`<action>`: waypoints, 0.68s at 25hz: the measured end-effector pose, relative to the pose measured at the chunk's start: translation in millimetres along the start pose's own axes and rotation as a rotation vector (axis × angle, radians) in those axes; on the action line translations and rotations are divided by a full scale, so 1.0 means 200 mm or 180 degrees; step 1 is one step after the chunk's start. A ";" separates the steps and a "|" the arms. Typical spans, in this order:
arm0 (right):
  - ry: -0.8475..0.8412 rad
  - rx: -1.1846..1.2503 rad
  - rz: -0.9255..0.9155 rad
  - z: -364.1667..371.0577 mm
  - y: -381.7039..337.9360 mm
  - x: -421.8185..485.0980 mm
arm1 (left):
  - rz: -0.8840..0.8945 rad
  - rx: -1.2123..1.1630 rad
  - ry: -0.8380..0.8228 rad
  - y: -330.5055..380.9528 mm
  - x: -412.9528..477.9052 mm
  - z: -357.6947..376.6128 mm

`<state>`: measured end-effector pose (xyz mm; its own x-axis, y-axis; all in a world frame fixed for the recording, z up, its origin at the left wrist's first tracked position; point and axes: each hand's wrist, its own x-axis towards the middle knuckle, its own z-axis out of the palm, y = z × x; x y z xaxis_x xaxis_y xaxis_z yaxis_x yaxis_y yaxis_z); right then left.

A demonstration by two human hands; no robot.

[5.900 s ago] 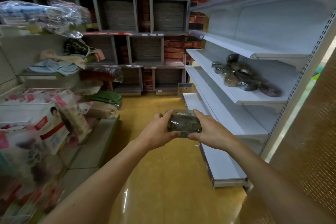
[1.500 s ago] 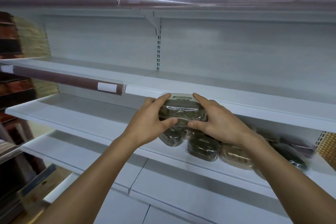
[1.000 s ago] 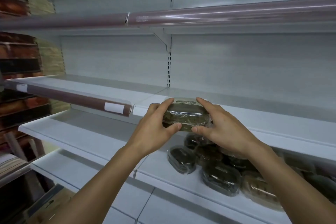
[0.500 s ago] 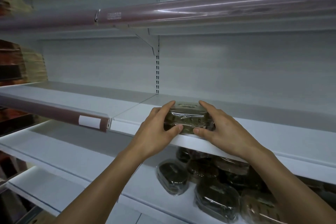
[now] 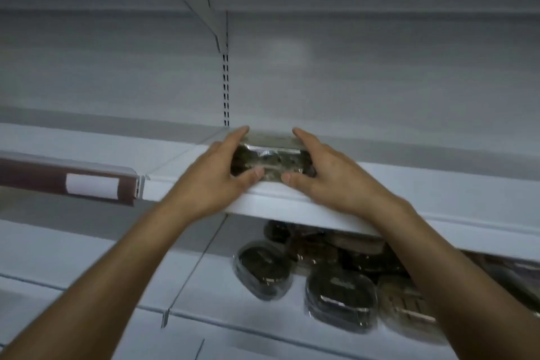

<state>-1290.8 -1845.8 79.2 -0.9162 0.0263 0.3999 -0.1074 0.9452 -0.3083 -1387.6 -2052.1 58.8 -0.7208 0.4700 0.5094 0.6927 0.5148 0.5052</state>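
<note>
Head view: mid-frame, left hand [image 5: 216, 181] and right hand [image 5: 324, 178] clamp the packet [image 5: 273, 162] lengthwise between curled fingers on the shelf [image 5: 438, 184] edge.

Wrapped packet [image 5: 273, 159] at shelf [image 5: 423, 184] edge

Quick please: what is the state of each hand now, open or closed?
Left hand: grips the wrapped package at its left end.
Right hand: grips the same package at its right end.
</note>
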 end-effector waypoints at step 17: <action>0.0299 -0.0301 0.0741 0.17 -0.21 0.18 | 0.0110 0.0185 -0.0282 -0.27 0.16 -0.12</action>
<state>-1333.0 -1895.3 76.4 -0.8717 0.2726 0.4072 0.1427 0.9362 -0.3212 -1447.3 -2081.4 64.5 -0.6977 0.5484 0.4610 0.7164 0.5367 0.4458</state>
